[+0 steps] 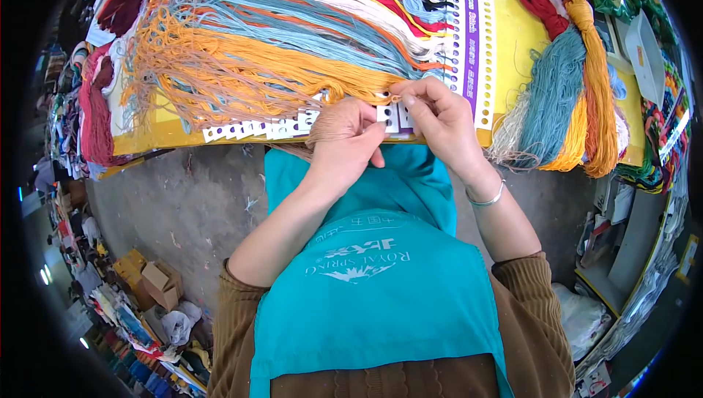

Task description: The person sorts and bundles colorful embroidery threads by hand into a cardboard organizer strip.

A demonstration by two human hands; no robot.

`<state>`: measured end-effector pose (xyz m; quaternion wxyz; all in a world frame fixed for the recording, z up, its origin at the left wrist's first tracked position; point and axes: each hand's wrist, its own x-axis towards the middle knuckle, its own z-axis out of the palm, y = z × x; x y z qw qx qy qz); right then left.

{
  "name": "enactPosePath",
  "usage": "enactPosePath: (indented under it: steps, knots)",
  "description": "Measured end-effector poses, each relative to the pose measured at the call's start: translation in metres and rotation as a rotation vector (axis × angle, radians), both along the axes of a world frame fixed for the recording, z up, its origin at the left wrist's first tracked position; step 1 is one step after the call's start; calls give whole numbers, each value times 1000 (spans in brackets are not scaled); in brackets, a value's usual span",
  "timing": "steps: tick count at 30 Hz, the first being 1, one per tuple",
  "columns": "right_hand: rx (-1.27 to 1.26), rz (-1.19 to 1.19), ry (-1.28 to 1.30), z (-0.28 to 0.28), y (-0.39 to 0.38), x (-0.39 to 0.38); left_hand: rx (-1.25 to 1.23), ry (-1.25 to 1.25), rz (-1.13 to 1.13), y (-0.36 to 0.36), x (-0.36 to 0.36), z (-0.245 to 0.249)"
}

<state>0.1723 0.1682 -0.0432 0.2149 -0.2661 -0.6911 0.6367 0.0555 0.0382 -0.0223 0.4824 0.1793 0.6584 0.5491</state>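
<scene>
Thread in many colours fans out to your left across the yellow worktop (512, 28), with the orange thread (322, 79) along the edge nearest you, running towards your hands. Your right hand (439, 116) pinches the end of that orange thread between thumb and forefinger, just beside a hole in the white cards (382, 114). Your left hand (340, 134) is curled against the near edge of the same cards, its thumb pointing towards your right hand; you can't see all its fingertips, so whether it grips anything is unclear. Beyond your right hand stands out a purple and white card (469, 54) printed "Cross Stitch", with holes down both sides and thread ends at its left side. Further right lie a teal hank (553, 90) and an orange hank (597, 83), both hanging over the worktop's near edge. You have a teal apron (381, 310) on
</scene>
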Motion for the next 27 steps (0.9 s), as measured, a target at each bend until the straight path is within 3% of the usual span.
enactPosePath:
  steps: [9, 20, 23, 27]
  knots:
    - [39, 71, -52, 0, -5, 0, -15, -136, 95, -7, -6, 10]
    - [58, 75, -59, 1, -8, -5, -79, -17, -60, 2, -13, 7]
    - [35, 106, -159, 10, -5, -6, -61, 83, -61, -2, -16, 2]
    - [208, 148, -274, 9, -3, -8, -32, 192, 20, -18, -30, 8]
